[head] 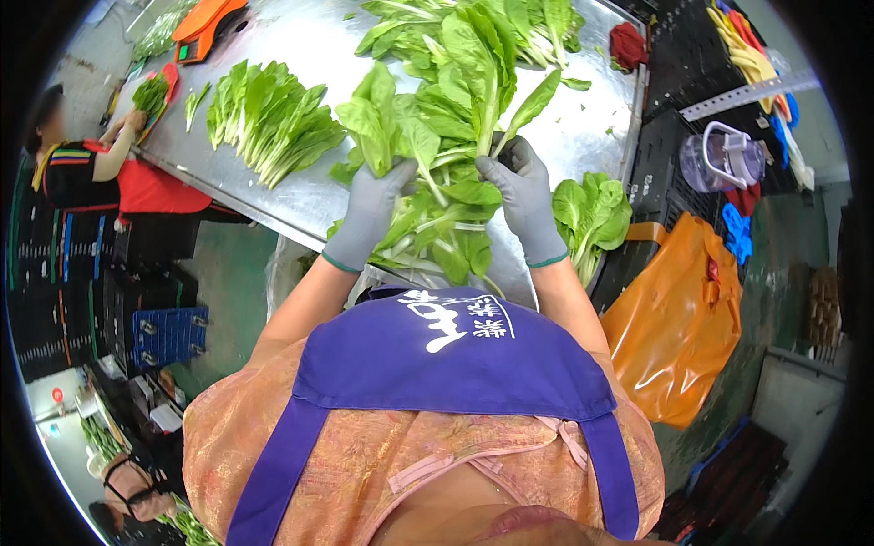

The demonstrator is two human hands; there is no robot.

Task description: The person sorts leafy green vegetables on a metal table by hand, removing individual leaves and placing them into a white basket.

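Both my hands wear grey gloves and are over a metal table (307, 205). My left hand (382, 198) grips a bunch of leafy greens (372, 119) by the stems, leaves pointing away from me. My right hand (515, 177) pinches the stem end of a leafy plant (488, 68) whose broad leaves stand upright, with one leaf (536, 102) splayed to the right. Beneath and between the hands lies a loose heap of greens (437, 232). A neat row of greens (273, 123) lies to the left, and a small bunch (593, 215) rests right of my right hand.
An orange tool (205, 27) and a co-worker (75, 170) holding greens are at the far left. On the right stand black crates (662, 150), a clear plastic jug (720, 158) and an orange plastic apron or bag (676, 327). A dark red cloth (627, 46) lies at the table's right edge.
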